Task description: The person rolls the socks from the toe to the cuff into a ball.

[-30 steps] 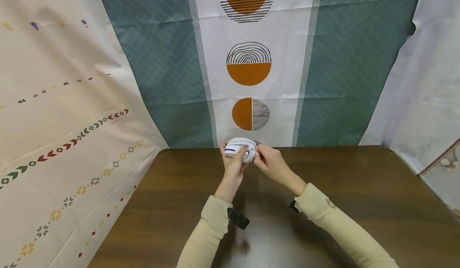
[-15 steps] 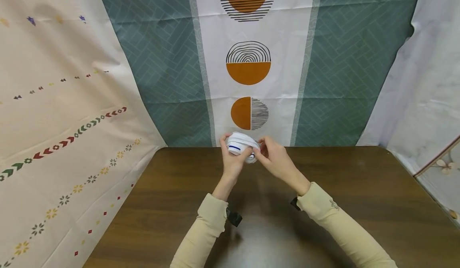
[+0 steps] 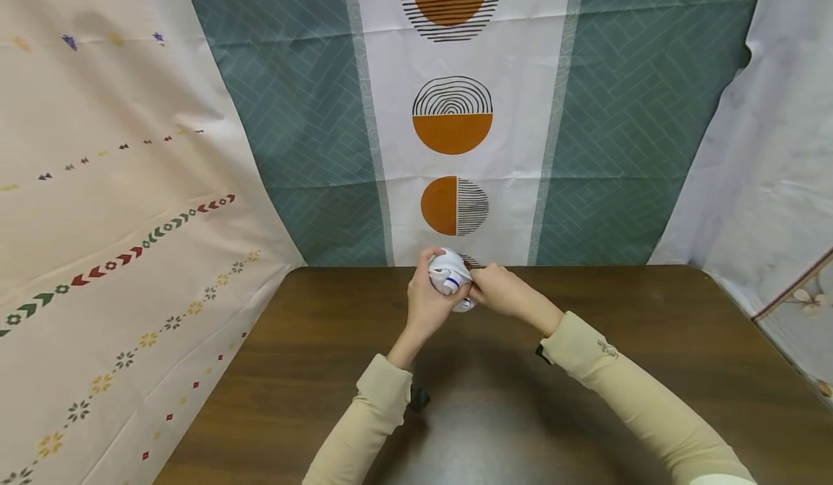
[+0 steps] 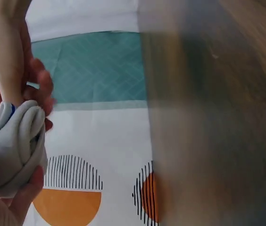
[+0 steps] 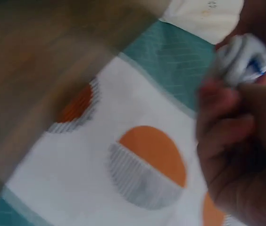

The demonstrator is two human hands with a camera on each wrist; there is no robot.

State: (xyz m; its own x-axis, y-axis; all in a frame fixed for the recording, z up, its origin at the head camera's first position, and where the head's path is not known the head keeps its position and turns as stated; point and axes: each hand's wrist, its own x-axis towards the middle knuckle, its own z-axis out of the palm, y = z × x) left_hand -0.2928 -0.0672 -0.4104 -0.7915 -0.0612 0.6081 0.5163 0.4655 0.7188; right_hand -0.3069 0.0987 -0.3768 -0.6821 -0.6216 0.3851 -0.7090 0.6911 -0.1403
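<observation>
A rolled bundle of white socks with blue stripes is held up over the far side of the table. My left hand grips it from the left, fingers round the back and thumb across the near side. On the right, my right hand pinches the fabric at the bundle's edge, its fingers curled in. Up close in the left wrist view, the socks show thick folded layers with a slit-like opening between them. Part of the bundle shows blurred past the right fingers in the right wrist view.
Beneath the hands is a dark brown wooden table. A green and white cloth with orange half-circles hangs behind its far edge. Patterned cream cloth hangs at the left, and a pale marbled sheet at the right.
The sock bundle has shifted a little right and turned in my left hand. My right hand first rose, then came down with its fingers curling in tighter at the bundle's edge.
</observation>
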